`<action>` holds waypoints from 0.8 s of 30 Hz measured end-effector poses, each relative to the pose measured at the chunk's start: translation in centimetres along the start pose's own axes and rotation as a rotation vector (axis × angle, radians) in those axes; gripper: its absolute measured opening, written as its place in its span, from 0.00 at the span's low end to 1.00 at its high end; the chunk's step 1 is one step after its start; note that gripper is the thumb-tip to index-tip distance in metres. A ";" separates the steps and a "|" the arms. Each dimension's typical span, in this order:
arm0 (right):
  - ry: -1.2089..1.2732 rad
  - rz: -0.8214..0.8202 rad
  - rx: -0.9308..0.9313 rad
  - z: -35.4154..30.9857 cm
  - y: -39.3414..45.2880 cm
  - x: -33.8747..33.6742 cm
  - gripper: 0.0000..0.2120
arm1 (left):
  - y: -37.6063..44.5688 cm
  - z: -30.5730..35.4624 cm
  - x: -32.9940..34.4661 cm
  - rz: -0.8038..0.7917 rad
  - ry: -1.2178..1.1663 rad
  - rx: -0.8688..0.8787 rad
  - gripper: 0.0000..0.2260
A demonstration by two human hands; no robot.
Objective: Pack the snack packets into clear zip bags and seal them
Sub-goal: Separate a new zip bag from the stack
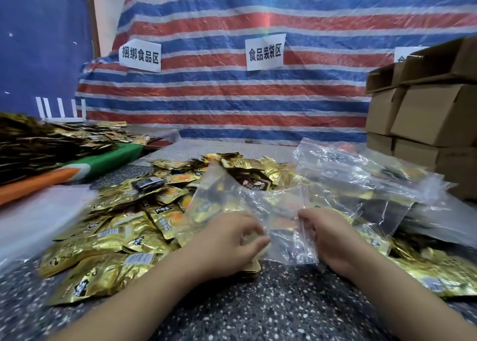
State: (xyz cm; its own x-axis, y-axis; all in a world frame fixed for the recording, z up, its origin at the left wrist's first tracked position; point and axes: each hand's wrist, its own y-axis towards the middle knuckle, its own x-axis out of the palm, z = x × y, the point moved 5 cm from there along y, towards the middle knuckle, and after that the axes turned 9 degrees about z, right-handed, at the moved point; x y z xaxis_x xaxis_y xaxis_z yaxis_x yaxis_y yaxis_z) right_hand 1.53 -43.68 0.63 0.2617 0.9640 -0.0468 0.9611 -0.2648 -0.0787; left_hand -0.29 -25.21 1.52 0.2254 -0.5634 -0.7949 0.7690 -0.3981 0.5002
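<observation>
A heap of gold snack packets (134, 227) covers the speckled table (258, 309) in front of me. A clear zip bag (281, 222) lies over the heap between my hands. My left hand (227, 240) has curled fingers at the bag's left side, over a small stack of gold packets (251, 269). My right hand (327, 235) pinches the bag's right edge by the zip strip. More clear zip bags (361, 175) lie in a loose pile at the right; some hold packets.
Stacked cardboard boxes (426, 113) stand at the right. A second mound of gold packets (38, 144) sits on a green and orange board (77, 170) at the left. A white plastic sheet (31, 219) lies at the left edge. A striped tarp (232, 95) closes the back.
</observation>
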 end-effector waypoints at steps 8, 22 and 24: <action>0.294 0.217 -0.318 -2.3 -0.5 -2.3 0.09 | 0.4 -1.7 -1.9 0.341 0.033 -0.127 0.12; -0.098 -0.164 -0.513 -1.2 -2.6 2.7 0.09 | 0.0 1.3 -1.0 0.261 -0.307 -0.018 0.08; -0.081 -0.214 -0.462 -1.1 -2.7 2.9 0.08 | 0.0 1.2 -0.8 0.241 -0.329 -0.031 0.07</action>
State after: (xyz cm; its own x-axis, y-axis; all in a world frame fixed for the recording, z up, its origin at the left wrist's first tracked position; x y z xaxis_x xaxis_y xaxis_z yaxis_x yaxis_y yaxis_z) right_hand -0.16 -40.13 1.76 0.0644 0.9856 -0.1566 0.9359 -0.0052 0.3523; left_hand -1.20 -25.66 2.61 0.2019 -0.8415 -0.5012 0.7361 -0.2072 0.6444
